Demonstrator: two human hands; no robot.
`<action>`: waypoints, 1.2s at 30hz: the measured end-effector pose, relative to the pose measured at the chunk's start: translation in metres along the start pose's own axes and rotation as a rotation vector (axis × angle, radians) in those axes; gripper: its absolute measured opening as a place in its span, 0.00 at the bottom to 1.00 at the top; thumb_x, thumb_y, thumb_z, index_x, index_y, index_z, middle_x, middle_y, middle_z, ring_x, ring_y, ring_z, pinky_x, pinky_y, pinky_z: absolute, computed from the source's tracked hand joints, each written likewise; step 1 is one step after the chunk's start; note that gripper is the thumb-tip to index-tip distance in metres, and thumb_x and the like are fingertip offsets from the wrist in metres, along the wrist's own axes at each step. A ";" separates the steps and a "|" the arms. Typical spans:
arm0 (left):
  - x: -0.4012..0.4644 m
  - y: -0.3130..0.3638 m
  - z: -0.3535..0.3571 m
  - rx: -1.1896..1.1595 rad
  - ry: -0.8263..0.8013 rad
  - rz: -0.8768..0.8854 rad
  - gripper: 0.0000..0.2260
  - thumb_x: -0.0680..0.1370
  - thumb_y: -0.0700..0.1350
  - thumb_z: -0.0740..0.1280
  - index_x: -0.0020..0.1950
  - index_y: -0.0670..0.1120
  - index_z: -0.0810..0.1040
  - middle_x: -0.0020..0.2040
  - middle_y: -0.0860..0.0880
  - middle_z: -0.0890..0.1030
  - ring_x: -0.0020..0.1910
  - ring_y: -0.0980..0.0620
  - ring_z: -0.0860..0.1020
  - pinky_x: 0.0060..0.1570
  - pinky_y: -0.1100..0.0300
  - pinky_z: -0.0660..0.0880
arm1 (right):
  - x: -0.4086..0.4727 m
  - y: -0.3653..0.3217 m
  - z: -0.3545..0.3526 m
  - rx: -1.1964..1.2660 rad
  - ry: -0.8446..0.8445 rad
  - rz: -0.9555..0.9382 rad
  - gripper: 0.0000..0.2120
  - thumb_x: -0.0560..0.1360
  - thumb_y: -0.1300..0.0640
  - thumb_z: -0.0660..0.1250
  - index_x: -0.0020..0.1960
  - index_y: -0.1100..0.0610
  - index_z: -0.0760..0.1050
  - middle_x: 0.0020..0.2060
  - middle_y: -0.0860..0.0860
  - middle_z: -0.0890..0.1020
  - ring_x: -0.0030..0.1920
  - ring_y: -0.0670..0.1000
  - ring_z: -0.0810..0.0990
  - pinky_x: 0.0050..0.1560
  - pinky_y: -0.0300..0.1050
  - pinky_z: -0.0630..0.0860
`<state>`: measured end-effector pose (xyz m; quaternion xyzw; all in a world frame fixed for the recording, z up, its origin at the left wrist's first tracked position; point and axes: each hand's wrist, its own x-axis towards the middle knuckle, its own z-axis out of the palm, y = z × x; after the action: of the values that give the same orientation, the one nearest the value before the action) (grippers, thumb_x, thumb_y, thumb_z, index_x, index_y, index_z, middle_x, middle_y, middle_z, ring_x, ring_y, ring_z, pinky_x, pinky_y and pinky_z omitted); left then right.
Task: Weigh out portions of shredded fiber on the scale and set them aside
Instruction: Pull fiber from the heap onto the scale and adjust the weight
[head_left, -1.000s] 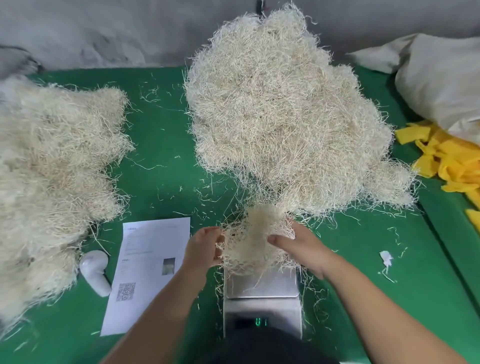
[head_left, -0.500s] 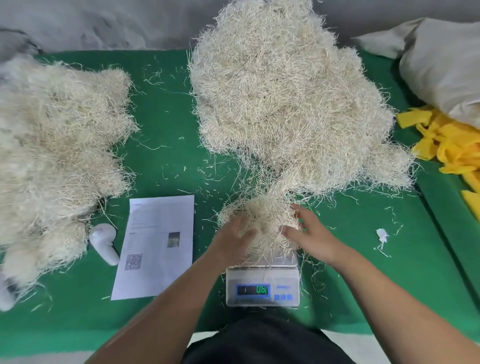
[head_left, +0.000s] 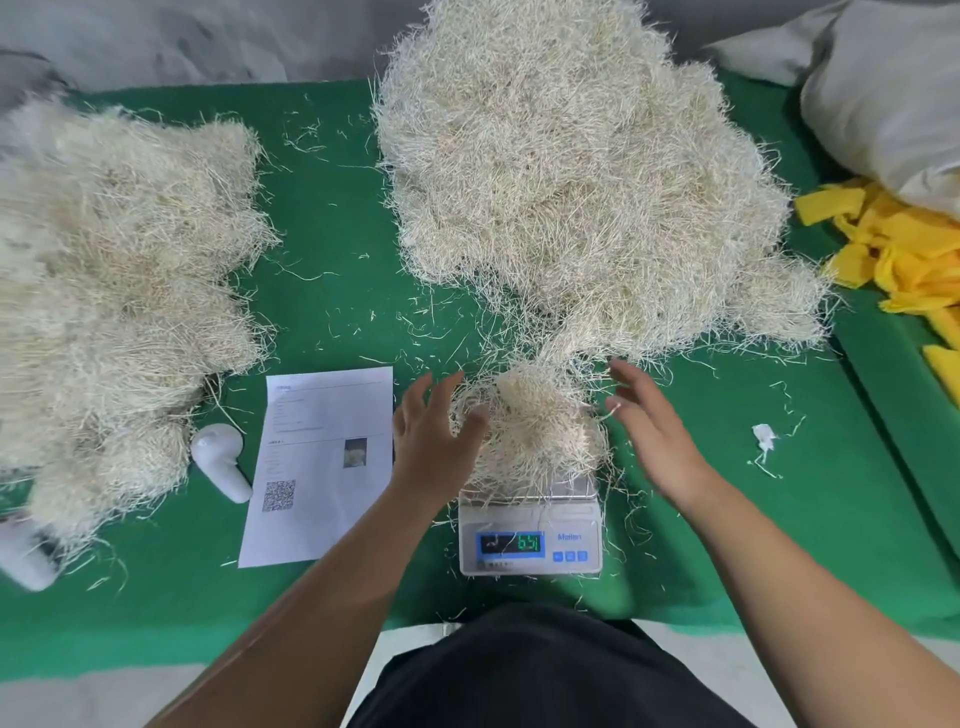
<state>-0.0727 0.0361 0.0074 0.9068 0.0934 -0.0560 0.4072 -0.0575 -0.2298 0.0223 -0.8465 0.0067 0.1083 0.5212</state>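
Your left hand (head_left: 434, 441) is spread open, fingers straight, its fingertips at the left edge of the fiber portion (head_left: 530, 426) and gripping nothing. Your right hand (head_left: 652, 431) is likewise open, fingers extended, just beside the portion's right edge; whether it touches the strands cannot be told. The portion sits heaped on the platform of the scale (head_left: 530, 530), which stands at the near centre of the green table (head_left: 332, 218). Strands overhang the platform on both sides. The scale's display is lit with green digits, too blurred to read with certainty.

The large fiber pile (head_left: 582, 171) lies directly beyond the scale, its near tip running into the portion. A second mass of fiber clumps (head_left: 119, 270) occupies the left side of the table. Between it and the scale lies a printed sheet (head_left: 322, 462) bearing a QR code, with a white plastic object (head_left: 221, 460) just to its left. Yellow cloth strips (head_left: 904, 249) and a pale sack (head_left: 883, 88) lie at the far right. Loose strands litter the table.
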 end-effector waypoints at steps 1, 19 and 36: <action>-0.002 0.003 -0.001 0.002 -0.012 0.050 0.27 0.79 0.68 0.57 0.78 0.64 0.61 0.81 0.55 0.54 0.81 0.46 0.51 0.74 0.37 0.57 | -0.002 -0.002 0.001 0.012 0.012 -0.010 0.29 0.77 0.34 0.56 0.78 0.36 0.61 0.76 0.38 0.67 0.75 0.42 0.66 0.77 0.58 0.63; -0.019 0.017 0.001 -0.012 -0.021 0.252 0.20 0.83 0.57 0.63 0.76 0.58 0.70 0.80 0.54 0.61 0.78 0.50 0.58 0.75 0.46 0.59 | -0.012 0.002 0.022 -0.351 0.027 -0.169 0.36 0.76 0.40 0.65 0.80 0.46 0.59 0.78 0.49 0.66 0.78 0.53 0.61 0.77 0.62 0.60; -0.020 0.045 0.005 -0.902 -0.191 -0.441 0.22 0.77 0.61 0.71 0.69 0.55 0.76 0.60 0.50 0.85 0.57 0.44 0.84 0.54 0.49 0.80 | -0.012 -0.039 0.088 0.131 -0.319 0.031 0.26 0.71 0.56 0.74 0.64 0.37 0.73 0.52 0.41 0.85 0.49 0.44 0.85 0.53 0.50 0.82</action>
<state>-0.0830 0.0010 0.0405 0.5903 0.2599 -0.1774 0.7433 -0.0797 -0.1353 0.0213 -0.7825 -0.0560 0.2488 0.5680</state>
